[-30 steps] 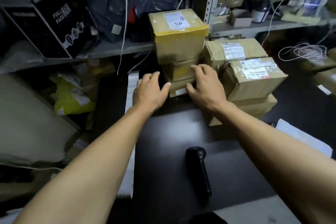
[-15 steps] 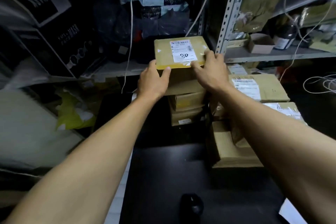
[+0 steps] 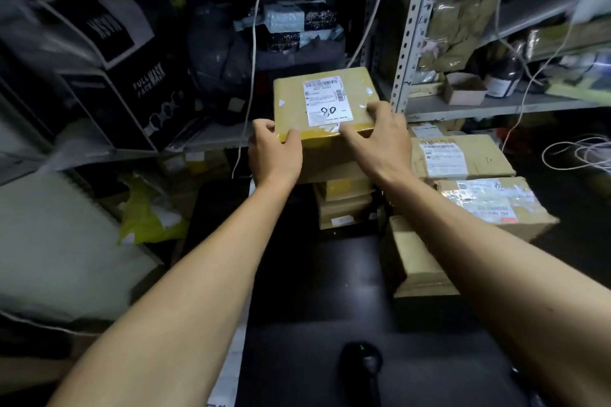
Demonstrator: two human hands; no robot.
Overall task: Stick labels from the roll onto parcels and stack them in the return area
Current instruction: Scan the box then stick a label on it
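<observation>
- The left hand (image 3: 274, 152) covers the near left corner of the yellow parcel (image 3: 325, 102); its fingertips are out of sight behind that corner.
- The right hand (image 3: 377, 139) hides the parcel's near right corner and part of the front face.
- The small print on the parcel's label (image 3: 327, 102) is too small to read.
- The smaller boxes (image 3: 344, 205) stacked below are partly hidden by both forearms.
- The black handheld scanner (image 3: 363, 363) is cut off by the bottom edge.
- The shelf goods at the upper right (image 3: 575, 30) are smeared by blur.
</observation>
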